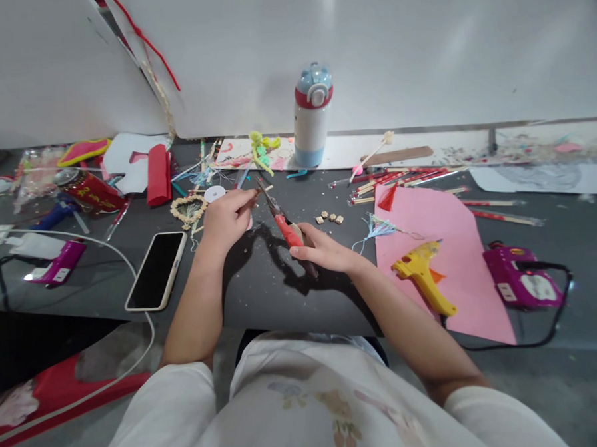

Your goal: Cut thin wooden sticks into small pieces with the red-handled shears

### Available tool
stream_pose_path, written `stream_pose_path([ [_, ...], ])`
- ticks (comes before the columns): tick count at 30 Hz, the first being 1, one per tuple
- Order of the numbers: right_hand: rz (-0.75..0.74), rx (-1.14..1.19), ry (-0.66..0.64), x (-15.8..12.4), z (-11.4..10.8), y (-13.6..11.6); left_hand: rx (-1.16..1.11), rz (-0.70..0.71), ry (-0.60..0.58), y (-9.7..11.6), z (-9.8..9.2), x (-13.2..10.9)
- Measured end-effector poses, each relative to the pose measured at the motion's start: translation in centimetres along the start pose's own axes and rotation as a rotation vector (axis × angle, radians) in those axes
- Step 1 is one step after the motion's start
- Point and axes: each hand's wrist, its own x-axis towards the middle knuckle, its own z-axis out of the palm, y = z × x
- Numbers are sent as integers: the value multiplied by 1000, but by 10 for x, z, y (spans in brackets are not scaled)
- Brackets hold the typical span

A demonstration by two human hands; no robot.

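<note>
My right hand (324, 247) is wrapped around the red handles of a pair of pliers (284, 225), whose jaws point up and to the left. The fingertips of my left hand (231, 216) are pinched on a thin wooden stick (263, 189), and its pale end shows beside the plier jaws. Whether the jaws touch the stick, I cannot tell. Several small pale wooden pieces (329, 218) lie to the right of the pliers. A white disc (213, 193) and a heart-shaped beige ornament (188, 211) are just left of my left hand.
A water bottle (313, 116) stands at the back. On the right, a yellow glue gun (424, 277) lies on pink sheet (459, 242), near a purple power block (524, 277). A phone (157, 271), red can (94, 193) and white cable (125, 256) are left.
</note>
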Motion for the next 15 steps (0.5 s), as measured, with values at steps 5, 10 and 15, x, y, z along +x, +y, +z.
stream_pose_path([
  [5,-13,-70,32,-1,-2,0,-35,15,3,-3,-1,-1],
  [10,-29,-36,9,0,-2,0,-42,39,-8,-5,-2,0],
  [15,-45,-69,13,-1,-2,0,-23,20,-24,-5,-2,-1],
])
